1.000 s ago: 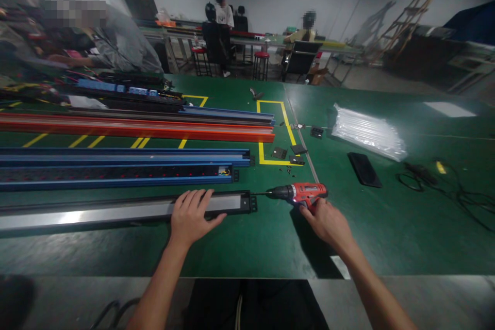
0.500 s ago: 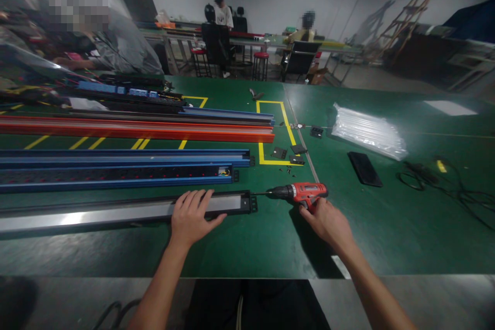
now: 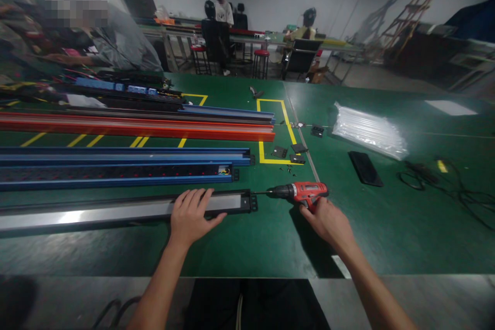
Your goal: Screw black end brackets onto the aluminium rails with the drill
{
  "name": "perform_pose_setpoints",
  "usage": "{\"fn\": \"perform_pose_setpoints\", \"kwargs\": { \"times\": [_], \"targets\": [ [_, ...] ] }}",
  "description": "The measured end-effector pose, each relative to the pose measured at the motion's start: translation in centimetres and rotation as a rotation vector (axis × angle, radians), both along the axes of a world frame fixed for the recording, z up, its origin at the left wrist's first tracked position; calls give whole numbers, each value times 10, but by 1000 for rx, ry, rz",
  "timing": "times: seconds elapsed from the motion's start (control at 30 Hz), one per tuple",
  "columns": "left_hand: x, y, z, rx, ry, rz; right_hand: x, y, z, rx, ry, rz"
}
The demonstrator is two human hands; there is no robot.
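My right hand (image 3: 328,220) is wrapped round the grip of a red and black cordless drill (image 3: 303,192). Its long bit points left, with the tip at the black end cap (image 3: 253,202) of a long black rail (image 3: 228,202) that has a silver inner face. Whether the tip sits in a screw is too small to tell. Across this rail, a short way left of the cap, lies my left hand (image 3: 192,217), gripping it with the fingers over the far edge and the thumb along the near side.
Beyond the rail lie blue rails (image 3: 201,155) and an orange rail (image 3: 216,131). Small black end plates (image 3: 297,159) and screws (image 3: 289,169) are scattered past the drill. To the right are a phone (image 3: 365,168), clear-wrapped tubes (image 3: 369,131) and a cable (image 3: 444,180). A co-worker (image 3: 124,41) sits at far left.
Both hands, the drill and the black rail stay almost where they were. The co-worker at the far left has shifted an arm slightly.
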State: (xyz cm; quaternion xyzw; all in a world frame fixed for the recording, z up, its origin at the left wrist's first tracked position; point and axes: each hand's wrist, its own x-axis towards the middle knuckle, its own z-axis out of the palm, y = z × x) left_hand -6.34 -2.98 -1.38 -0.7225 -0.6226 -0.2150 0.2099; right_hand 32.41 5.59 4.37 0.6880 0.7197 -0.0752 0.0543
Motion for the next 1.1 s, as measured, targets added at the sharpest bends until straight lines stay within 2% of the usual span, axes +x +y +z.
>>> {"fn": "perform_pose_setpoints", "kwargs": {
  "times": [0.37,0.77,1.1],
  "targets": [
    [0,0,1,-27,-73,-13,-3,0,4,-23,-6,-29],
    [1,-1,2,-15,1,7,-2,-1,3,10,8,-17],
    [0,0,1,-32,-39,-5,-3,-1,4,1,18,-24]
  ]
}}
